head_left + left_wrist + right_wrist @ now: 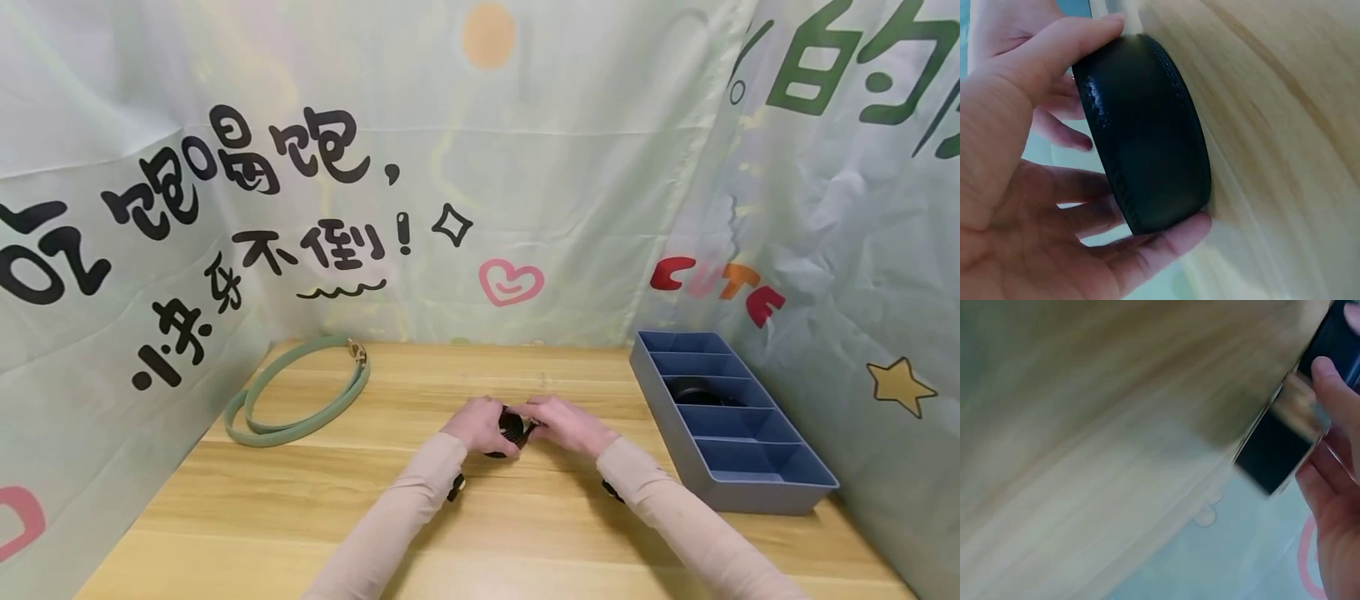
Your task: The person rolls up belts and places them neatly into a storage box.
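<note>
A black leather belt (512,426), rolled into a coil, stands on its edge near the middle of the table. My left hand (478,423) grips the coil from the left. In the left wrist view, the thumb lies over the top of the stitched belt (1147,137) and the fingers curl under its lower end. From the right, my right hand (568,425) pinches the belt's buckle end. The right wrist view shows the metal buckle (1299,406), blurred, beside the fingers (1334,394) of that hand.
A green belt (296,432) with a gold buckle lies loosely coiled at the back left of the wooden table (300,500). At the right stands a blue-grey divided box (765,496), with a black coiled item (697,392) in its middle compartment. Printed cloth (585,208) encloses the table.
</note>
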Motion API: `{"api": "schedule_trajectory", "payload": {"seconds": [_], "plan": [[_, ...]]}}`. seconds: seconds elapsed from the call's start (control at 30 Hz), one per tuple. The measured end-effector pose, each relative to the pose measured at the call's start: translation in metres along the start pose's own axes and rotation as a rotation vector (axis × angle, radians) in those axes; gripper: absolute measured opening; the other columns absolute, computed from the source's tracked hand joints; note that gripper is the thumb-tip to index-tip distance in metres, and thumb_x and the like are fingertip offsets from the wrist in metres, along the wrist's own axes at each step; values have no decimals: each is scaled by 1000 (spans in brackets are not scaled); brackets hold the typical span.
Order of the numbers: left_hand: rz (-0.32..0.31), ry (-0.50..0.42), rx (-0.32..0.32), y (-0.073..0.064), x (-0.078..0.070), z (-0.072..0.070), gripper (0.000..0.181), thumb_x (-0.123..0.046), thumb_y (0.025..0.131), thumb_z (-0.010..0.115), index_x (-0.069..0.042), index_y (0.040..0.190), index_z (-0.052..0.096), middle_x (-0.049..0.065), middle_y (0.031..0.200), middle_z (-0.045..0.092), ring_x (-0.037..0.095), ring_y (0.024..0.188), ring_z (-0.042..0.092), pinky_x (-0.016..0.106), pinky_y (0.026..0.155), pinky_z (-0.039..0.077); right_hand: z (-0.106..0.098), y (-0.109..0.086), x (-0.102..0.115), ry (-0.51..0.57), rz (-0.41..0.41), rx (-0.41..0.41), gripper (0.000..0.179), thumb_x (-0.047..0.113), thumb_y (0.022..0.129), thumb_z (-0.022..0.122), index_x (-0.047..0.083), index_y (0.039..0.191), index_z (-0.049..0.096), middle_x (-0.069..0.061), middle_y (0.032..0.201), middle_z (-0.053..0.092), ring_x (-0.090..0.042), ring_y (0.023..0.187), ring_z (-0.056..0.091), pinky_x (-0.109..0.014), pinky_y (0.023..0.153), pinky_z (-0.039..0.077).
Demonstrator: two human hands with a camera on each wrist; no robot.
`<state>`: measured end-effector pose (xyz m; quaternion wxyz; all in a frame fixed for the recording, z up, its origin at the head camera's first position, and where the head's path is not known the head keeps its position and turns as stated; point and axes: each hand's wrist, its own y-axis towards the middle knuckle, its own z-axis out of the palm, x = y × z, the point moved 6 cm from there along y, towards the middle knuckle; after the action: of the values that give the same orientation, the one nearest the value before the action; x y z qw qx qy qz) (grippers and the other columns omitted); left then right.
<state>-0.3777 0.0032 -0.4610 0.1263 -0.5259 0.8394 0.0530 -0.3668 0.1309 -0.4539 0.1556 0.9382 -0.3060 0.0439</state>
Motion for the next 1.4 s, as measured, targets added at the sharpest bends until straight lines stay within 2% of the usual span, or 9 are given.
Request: {"api": "schedule_trajectory", "payload": {"seconds": [0.13,0.23,0.37,0.53,0.63,0.83,0.97,1.13,1.4], "plan": [[21,-54,10,0,2,-1,69,-48,66,87,-9,117,63,6,105,65,18,94,60,31,85,50,-8,0,-4,-118,14,-120,40,22,78,81,10,114,71,-4,102,63,-17,89,58,-30,77,52],[22,-77,16,1,4,-1,78,-46,65,88,-10,128,60,7,111,64,18,98,59,31,88,50,-11,0,-5,-180,64,-163,37,31,73,84,12,104,74,1,90,59,-12,78,53,-26,67,49],[22,-104,8,2,7,-1,81,-43,62,90,-8,128,58,7,111,65,18,98,60,32,89,50,-10,-1,-8,-143,131,-133,31,30,75,82,11,98,73,1,84,68,-10,72,61,-24,64,51],[9,-129,3,4,10,-1,85,-43,59,92,-6,125,54,7,107,66,19,96,62,33,89,51,-6,-1,-12,-22,146,-92,26,23,81,78,10,102,72,-2,92,74,-13,79,69,-29,71,56],[11,-122,5,4,10,-1,92,-43,60,92,-6,131,47,11,110,66,21,100,63,34,90,51,-4,0,-14,27,125,-75,30,21,83,76,8,109,71,-5,99,75,-14,85,70,-30,75,56],[27,-125,3,5,11,-1,96,-43,61,92,-8,133,40,13,109,67,23,100,65,35,89,52,-2,1,-12,98,56,-39,45,10,85,74,3,129,62,-8,107,73,-14,85,68,-27,74,55],[38,-127,4,5,12,0,99,-43,61,92,-9,136,38,14,110,67,23,100,65,35,89,52,0,1,-6,70,10,-3,49,6,86,73,7,133,60,-12,117,69,-20,96,68,-32,79,56],[38,-137,5,5,12,1,106,-44,62,91,-7,143,35,17,118,65,25,106,63,36,92,50,5,3,2,9,-17,58,50,12,85,75,12,133,60,-19,124,62,-30,109,62,-41,89,54],[60,-129,22,4,13,1,111,-47,66,88,-5,150,30,18,133,59,27,121,58,38,101,47,14,6,2,67,67,111,40,22,85,75,17,124,67,-15,120,59,-28,107,58,-43,91,50]]}}
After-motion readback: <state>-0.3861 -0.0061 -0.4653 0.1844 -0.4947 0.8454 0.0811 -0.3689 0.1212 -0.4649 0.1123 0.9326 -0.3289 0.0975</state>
